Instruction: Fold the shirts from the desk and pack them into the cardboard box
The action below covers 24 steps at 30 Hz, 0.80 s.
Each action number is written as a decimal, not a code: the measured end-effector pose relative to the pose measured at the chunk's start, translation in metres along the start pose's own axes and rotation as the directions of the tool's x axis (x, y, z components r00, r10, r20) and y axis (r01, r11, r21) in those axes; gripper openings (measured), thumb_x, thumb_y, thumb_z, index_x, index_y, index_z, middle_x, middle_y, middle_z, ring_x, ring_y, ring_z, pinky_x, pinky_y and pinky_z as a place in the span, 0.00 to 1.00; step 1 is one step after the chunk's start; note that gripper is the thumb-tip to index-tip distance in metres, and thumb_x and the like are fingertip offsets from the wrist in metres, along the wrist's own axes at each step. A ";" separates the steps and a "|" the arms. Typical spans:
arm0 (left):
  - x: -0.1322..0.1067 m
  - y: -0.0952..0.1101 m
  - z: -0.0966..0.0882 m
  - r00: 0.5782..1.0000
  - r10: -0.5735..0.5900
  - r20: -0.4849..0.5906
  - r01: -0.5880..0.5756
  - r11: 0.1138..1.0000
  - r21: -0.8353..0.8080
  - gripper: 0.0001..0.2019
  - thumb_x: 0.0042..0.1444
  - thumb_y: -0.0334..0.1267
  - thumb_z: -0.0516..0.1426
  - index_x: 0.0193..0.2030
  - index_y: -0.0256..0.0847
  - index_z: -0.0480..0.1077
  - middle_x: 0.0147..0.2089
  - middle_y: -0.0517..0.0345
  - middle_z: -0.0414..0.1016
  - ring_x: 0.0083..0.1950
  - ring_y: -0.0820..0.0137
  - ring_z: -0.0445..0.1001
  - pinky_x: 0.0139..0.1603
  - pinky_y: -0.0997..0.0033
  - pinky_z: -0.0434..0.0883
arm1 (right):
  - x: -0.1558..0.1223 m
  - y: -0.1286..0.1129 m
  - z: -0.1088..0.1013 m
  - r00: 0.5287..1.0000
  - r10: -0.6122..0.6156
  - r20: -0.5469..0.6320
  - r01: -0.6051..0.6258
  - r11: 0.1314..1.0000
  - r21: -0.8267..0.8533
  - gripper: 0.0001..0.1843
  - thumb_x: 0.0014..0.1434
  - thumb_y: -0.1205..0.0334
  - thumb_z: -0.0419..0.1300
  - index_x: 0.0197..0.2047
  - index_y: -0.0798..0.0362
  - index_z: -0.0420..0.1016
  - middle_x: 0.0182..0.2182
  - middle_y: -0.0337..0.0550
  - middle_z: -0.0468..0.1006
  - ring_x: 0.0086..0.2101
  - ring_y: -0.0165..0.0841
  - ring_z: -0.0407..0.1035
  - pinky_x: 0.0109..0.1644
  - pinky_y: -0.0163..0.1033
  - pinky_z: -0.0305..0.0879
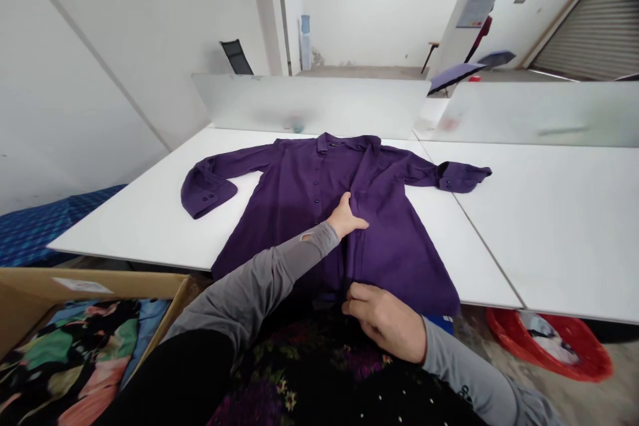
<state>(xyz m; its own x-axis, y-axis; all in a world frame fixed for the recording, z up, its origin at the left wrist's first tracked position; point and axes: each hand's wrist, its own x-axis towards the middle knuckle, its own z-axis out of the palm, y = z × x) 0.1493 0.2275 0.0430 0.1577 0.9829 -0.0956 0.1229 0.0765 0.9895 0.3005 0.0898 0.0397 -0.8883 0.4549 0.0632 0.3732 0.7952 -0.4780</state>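
A purple button-front shirt (pixel 299 180) lies spread flat on the white table (pixel 150 213), collar toward the far side, both sleeves out to the sides. My left hand (pixel 345 215) reaches over the middle of the shirt and pinches the fabric along the button placket. My right hand (pixel 384 319) is at the near table edge and grips the shirt's bottom hem by the placket. Both arms wear grey sleeves.
A cardboard box (pixel 94 286) with colourful clothes stands at the lower left. A red basket (pixel 554 339) sits on the floor at the right. A second white table (pixel 549 213) adjoins on the right. Frosted divider panels (pixel 309 103) line the far edge.
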 end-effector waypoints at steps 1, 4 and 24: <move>0.000 -0.002 -0.001 0.999 0.052 -0.012 -0.050 0.984 0.172 0.50 0.44 0.28 0.66 0.71 0.43 0.44 0.53 0.49 0.72 0.51 0.63 0.74 0.56 0.62 0.69 | 0.000 0.000 0.000 1.000 -0.003 0.004 0.003 1.000 0.017 0.23 0.52 0.79 0.48 0.47 0.55 0.73 0.39 0.46 0.69 0.39 0.33 0.64 0.45 0.37 0.61; -0.003 -0.001 -0.005 0.982 0.174 0.073 -0.179 0.744 0.643 0.27 0.54 0.35 0.61 0.62 0.46 0.64 0.52 0.52 0.68 0.50 0.63 0.74 0.57 0.63 0.68 | -0.002 -0.002 0.000 1.000 0.012 0.023 -0.013 1.000 0.028 0.23 0.52 0.79 0.48 0.47 0.55 0.73 0.40 0.46 0.69 0.40 0.33 0.64 0.44 0.36 0.62; -0.006 0.007 -0.049 0.990 0.060 -0.130 0.012 0.867 0.498 0.04 0.50 0.26 0.54 0.28 0.38 0.65 0.24 0.62 0.66 0.31 0.72 0.70 0.39 0.71 0.70 | -0.016 -0.008 0.002 0.972 -0.083 -0.221 0.080 0.997 -0.022 0.18 0.65 0.73 0.42 0.44 0.56 0.71 0.48 0.53 0.69 0.44 0.37 0.63 0.47 0.42 0.65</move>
<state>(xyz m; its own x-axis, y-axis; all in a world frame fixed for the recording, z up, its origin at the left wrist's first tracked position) 0.1012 0.2307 0.0562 0.0361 0.9991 -0.0207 0.5964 -0.0049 0.8027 0.3113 0.0752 0.0414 -0.8349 0.4648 0.2948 0.3069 0.8377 -0.4517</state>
